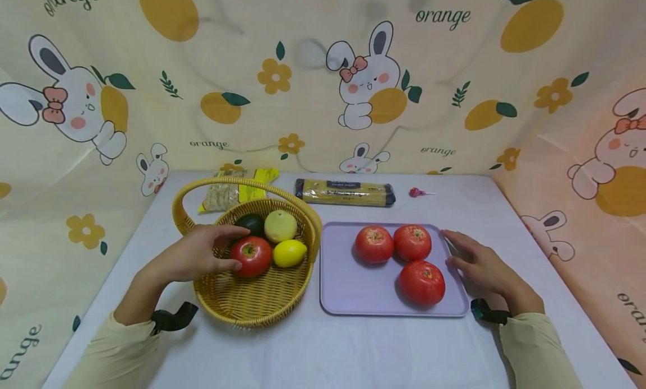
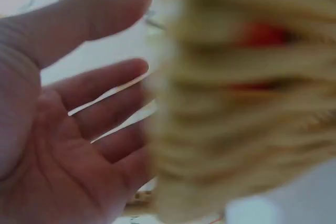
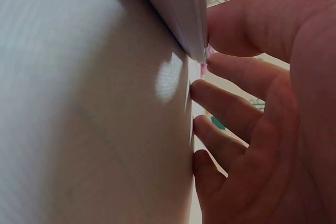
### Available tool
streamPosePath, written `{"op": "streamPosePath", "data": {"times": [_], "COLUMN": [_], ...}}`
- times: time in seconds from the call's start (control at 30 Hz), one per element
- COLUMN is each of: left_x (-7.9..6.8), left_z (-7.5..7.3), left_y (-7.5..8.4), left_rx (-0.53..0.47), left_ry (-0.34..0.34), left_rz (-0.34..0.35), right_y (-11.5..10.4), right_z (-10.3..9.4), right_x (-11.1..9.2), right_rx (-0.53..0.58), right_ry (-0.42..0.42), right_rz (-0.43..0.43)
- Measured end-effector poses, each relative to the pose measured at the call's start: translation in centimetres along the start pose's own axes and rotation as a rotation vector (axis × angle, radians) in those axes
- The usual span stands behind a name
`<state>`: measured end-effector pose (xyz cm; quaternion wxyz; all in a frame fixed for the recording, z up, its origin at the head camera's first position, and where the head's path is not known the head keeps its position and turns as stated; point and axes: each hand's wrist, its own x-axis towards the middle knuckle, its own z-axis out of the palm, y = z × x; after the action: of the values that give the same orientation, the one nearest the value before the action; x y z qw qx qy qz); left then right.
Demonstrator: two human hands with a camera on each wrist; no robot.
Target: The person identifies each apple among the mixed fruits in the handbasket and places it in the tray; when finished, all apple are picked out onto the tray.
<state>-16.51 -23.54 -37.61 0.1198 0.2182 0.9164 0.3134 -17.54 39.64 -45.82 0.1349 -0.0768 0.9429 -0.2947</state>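
My left hand (image 1: 199, 254) reaches over the left rim of a wicker basket (image 1: 252, 316), fingers spread and thumb apart. It is nearest a red tomato (image 1: 252, 255) in the basket; whether it touches the tomato is unclear. Beside this tomato lie a yellow lemon (image 1: 290, 253), a pale green round fruit (image 1: 280, 226) and a partly hidden dark green fruit (image 1: 251, 225). In the left wrist view the blurred basket wall (image 2: 236, 129) covers some fingertips. At the right edge of a lilac tray (image 1: 353, 293), my right hand (image 1: 481, 265) rests with loose fingers, thumb by the rim.
Three tomatoes (image 1: 423, 283) sit on the tray, right of the basket. Along the table's back lie a yellow bag (image 1: 224, 195), a spaghetti pack (image 1: 345, 193) and a lollipop (image 1: 416, 192). The basket's tall handle (image 1: 242, 181) arches over its back. Printed cloth hangs behind the table.
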Motion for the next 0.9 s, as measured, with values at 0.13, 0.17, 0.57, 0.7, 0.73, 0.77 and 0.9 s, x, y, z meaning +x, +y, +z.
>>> {"op": "streamPosePath", "data": {"times": [0.13, 0.17, 0.57, 0.7, 0.73, 0.77, 0.9], "left_x": [0.3, 0.3, 0.7, 0.7, 0.6, 0.6, 0.4], "left_z": [0.9, 1.1, 3.6, 4.2, 4.3, 4.3, 4.4], "left_y": [-0.3, -0.3, -0.1, -0.1, -0.1, 0.0, 0.0], "left_rx": [0.054, 0.059, 0.057, 0.075, 0.076, 0.076, 0.051], "left_ry": [0.011, 0.021, 0.082, 0.095, 0.099, 0.103, 0.116], "left_rz": [-0.017, -0.019, -0.024, -0.011, -0.012, -0.011, -0.011], "right_y": [0.0, 0.0, 0.1, 0.1, 0.1, 0.1, 0.1], "right_z": [0.0, 0.0, 0.0, 0.0, 0.0, 0.0, -0.1], "right_x": [0.0, 0.0, 0.1, 0.1, 0.2, 0.2, 0.3], "right_rx": [-0.005, -0.008, -0.014, -0.019, -0.019, -0.019, -0.018], "right_ry": [0.001, 0.004, 0.008, 0.01, 0.01, 0.009, 0.003], "right_rz": [0.006, 0.005, -0.008, -0.011, -0.011, -0.01, -0.012]}}
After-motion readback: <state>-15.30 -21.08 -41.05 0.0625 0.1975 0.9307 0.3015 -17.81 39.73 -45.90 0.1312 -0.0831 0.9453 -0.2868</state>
